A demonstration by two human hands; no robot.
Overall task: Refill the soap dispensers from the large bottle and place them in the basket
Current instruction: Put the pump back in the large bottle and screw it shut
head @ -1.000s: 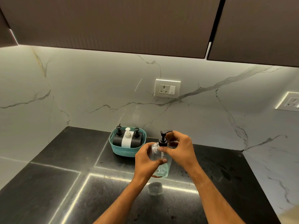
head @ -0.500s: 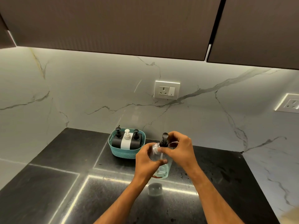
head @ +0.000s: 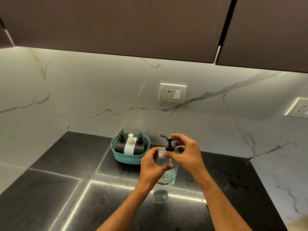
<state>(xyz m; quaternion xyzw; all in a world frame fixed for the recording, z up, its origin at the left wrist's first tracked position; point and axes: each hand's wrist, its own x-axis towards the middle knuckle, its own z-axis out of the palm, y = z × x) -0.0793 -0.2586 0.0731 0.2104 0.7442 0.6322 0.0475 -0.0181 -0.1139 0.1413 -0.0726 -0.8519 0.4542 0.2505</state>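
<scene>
While the left hand (head: 152, 165) wraps its curled fingers and thumb around the body of a clear bottle (head: 167, 169), the right hand (head: 186, 154) closes on the bottle's upper part — its thumb lies against the shoulder just under the black pump head (head: 169, 144) and its fingers curl behind the pump's collar. The bottle stands upright on the black counter (head: 50, 189), a shallow layer of pale liquid showing at its base, and the pump's spout points to the left. Just beside the bottle, to its left and slightly farther back, sits a teal basket (head: 128, 158) with a perforated wall; it is close to the left hand, though whether the two touch cannot be told. Inside the basket three dispensers stand upright in a row, side by side: a black dispenser (head: 119, 145) with a black pump on the left, a white dispenser (head: 129, 147) with a white pump in the middle, and a second black dispenser (head: 140, 146) on the right. Behind the counter rises a white marble-veined wall bearing a socket plate (head: 172, 93); a second socket (head: 299, 108) shows at the right edge — both lie under dark brown upper cabinets (head: 116, 22).
</scene>
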